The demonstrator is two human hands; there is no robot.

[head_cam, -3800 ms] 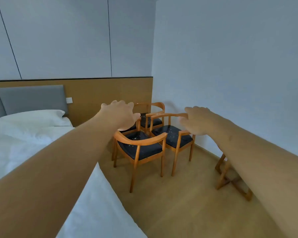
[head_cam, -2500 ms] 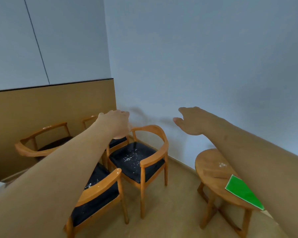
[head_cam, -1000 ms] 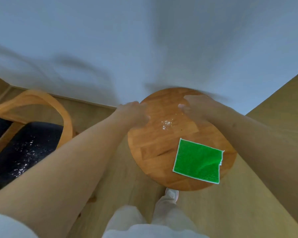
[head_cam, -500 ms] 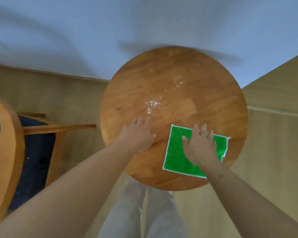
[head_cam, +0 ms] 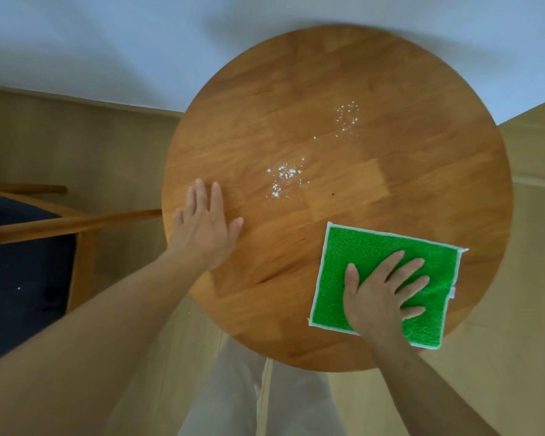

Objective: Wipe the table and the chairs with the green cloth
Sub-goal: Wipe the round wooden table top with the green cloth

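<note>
A round wooden table fills the middle of the view. The green cloth with a white hem lies flat on its near right part. My right hand presses on the cloth with spread, straight fingers. My left hand rests flat on the bare wood near the table's left edge. Two patches of white crumbs lie on the top, one near the middle and one farther back. A wooden chair with a dark seat stands at the left, its seat speckled with white bits.
A white wall runs close behind the table. Light wooden floor surrounds the table. My legs in pale trousers stand right at the table's near edge.
I turned from the chairs to the table and leaned over it. My right hand came down flat on the green cloth; my left hand settled on the wood at the left.
</note>
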